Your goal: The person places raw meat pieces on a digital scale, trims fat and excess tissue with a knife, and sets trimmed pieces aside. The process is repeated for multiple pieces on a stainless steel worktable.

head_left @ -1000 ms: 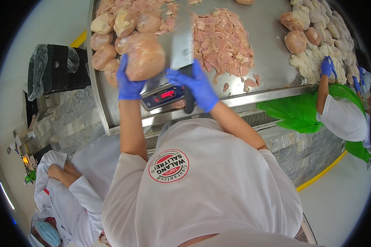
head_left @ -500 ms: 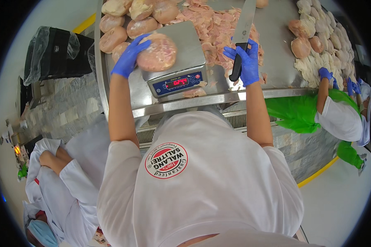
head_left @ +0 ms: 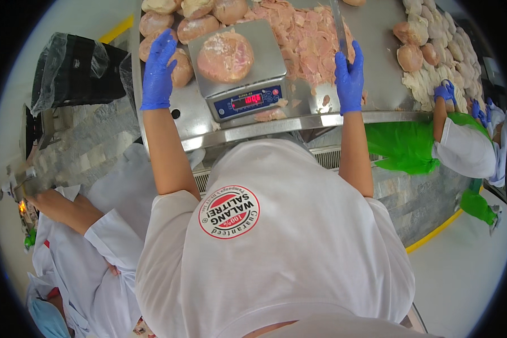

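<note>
Blue gloves [head_left: 155, 93] are worn on the left hand [head_left: 159, 73] and the right hand [head_left: 349, 76]. The left is held spread, its fingers extended, beside the left edge of a scale [head_left: 269, 70]. The right is raised on the scale's other side, with thumb and forefinger parted; a knife [head_left: 338, 28] is seen nearly edge-on just beyond it, but whether the handle is gripped cannot be told. Between the hands, a large round piece of meat [head_left: 225, 56] is borne on the scale, and red digits are lit on the display [head_left: 247, 102]. Behind, rounded meat pieces [head_left: 197, 28] are clustered leftward and thin pink slices [head_left: 307, 42] are piled rightward on the metal table [head_left: 383, 62]. Farther right, a co-worker's gloved hand [head_left: 445, 93] is placed at pale pieces [head_left: 457, 53].
</note>
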`<state>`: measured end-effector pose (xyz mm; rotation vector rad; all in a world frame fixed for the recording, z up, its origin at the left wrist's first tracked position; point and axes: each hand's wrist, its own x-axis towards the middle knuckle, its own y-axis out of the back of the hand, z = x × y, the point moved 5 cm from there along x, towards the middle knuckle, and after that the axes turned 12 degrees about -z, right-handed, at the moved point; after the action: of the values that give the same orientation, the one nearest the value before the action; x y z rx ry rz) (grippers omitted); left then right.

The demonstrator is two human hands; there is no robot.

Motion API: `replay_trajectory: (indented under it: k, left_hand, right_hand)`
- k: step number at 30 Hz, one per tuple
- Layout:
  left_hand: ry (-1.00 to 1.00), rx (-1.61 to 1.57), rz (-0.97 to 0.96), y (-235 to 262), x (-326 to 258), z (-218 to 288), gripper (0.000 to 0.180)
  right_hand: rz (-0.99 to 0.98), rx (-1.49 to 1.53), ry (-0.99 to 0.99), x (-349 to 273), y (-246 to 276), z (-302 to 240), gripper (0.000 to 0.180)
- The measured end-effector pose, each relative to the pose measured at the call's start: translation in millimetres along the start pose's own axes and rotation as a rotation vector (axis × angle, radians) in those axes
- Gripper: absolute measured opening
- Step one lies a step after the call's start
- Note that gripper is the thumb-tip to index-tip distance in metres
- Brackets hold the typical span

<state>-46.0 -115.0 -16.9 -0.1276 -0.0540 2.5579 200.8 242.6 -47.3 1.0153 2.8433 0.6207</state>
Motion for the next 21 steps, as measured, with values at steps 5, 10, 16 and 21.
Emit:
replay_trajectory:
  k: [5, 10, 16, 21]
  left_hand:
    - [-0.049, 0.116, 0.105, -13, -27, 21, 0.057]
    - [-0.047, 0.114, 0.174, -26, -36, 18, 0.069]
    - [-0.253, 0.631, 0.303, -77, -20, -38, 0.082]
    - [-0.358, 0.559, 0.066, -79, 5, -38, 0.081]
  right_hand:
    - [-0.019, 0.084, 0.060, 0, -16, -9, 0.062]
    - [-0.037, 0.110, -0.014, -3, -26, -2, 0.063]
    - [-0.114, 0.007, -0.040, -6, -44, 27, 0.060]
    - [-0.298, 0.024, 0.012, -24, -76, -1, 0.060]
